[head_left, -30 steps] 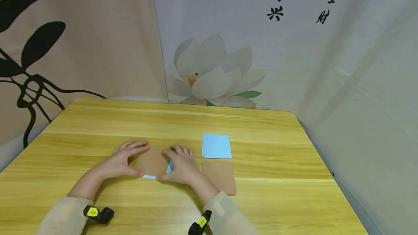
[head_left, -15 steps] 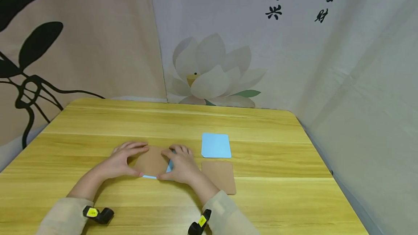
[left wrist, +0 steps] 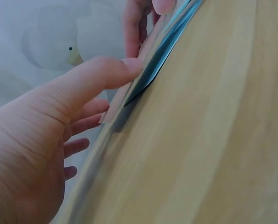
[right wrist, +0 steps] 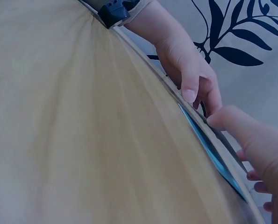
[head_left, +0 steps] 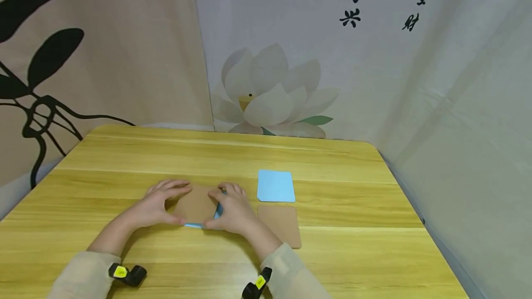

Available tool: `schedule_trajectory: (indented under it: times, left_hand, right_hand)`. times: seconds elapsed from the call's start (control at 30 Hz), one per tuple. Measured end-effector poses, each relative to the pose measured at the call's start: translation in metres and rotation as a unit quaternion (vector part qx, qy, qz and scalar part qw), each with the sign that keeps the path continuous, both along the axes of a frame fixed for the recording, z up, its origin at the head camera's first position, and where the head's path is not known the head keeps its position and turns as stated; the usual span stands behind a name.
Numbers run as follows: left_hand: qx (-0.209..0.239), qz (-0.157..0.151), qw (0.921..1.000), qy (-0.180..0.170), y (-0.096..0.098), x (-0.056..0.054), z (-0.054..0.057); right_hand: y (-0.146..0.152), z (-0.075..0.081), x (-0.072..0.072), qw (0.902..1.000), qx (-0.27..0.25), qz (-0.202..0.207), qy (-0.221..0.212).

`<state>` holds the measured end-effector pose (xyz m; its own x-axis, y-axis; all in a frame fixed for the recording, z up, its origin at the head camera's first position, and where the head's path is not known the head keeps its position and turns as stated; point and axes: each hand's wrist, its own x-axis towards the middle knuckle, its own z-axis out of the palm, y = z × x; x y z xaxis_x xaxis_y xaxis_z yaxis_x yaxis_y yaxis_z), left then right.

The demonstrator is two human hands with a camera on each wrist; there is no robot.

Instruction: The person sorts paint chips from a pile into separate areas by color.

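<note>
In the head view, a brown square board (head_left: 194, 204) lies between the two hands, left of the table's middle. A blue square (head_left: 219, 210) shows below it along the right and near edges. My left hand (head_left: 155, 206) holds the board's left side, thumb at the near corner and fingers at the far one. On the opposite side my right hand (head_left: 234, 211) grips it between thumb and fingers. From the left wrist, the blue square (left wrist: 160, 58) appears angled beneath the board, with a gap at one end. The right wrist view shows only its thin blue edge (right wrist: 213, 154).
Right of the hands, another blue square (head_left: 276, 186) lies flat, with a second brown square (head_left: 279, 226) nearer me, partly behind the right forearm. A printed curtain (head_left: 274, 22) hangs behind the wooden table (head_left: 353, 188).
Both hands and the brown board have shifted very slightly to the right. The blue showing under the board looks darker than before. The squares on the right have stayed put.
</note>
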<state>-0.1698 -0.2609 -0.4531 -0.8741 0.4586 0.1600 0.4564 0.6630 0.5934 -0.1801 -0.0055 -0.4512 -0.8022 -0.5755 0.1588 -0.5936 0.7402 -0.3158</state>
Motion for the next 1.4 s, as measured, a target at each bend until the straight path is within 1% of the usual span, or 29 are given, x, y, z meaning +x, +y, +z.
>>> schedule_trajectory:
  times: [0.13, 0.37, 0.57, 0.8, 1.0, 1.27, 1.4]
  left_hand:
    - [-0.005, 0.000, 1.0000, 0.004, 0.005, 0.001, 0.003]
    - [-0.019, -0.014, 0.9993, 0.029, 0.020, 0.003, 0.009]
    - [-0.022, -0.018, 0.9988, 0.040, 0.037, 0.007, 0.014]
    - [-0.016, -0.021, 0.9978, 0.061, 0.062, 0.011, 0.013]
    - [-0.009, -0.017, 0.9971, 0.074, 0.086, 0.017, 0.012]
    - [0.008, -0.004, 0.9972, 0.075, 0.114, 0.026, 0.010]
    - [0.011, -0.003, 0.9977, 0.067, 0.125, 0.029, 0.007]
  right_hand:
    - [0.006, 0.002, 0.001, 1.0000, -0.007, -0.002, -0.004]
    - [0.027, 0.011, 0.005, 0.9989, -0.034, 0.003, -0.032]
    - [0.049, 0.015, 0.008, 0.9988, -0.044, 0.014, -0.018]
    - [0.077, 0.019, 0.013, 0.9980, -0.056, 0.025, -0.017]
    - [0.101, 0.021, 0.015, 0.9968, -0.066, 0.042, -0.016]
    - [0.128, 0.020, 0.016, 0.9952, -0.072, 0.064, -0.018]
    - [0.139, 0.019, 0.019, 0.9945, -0.076, 0.069, -0.022]
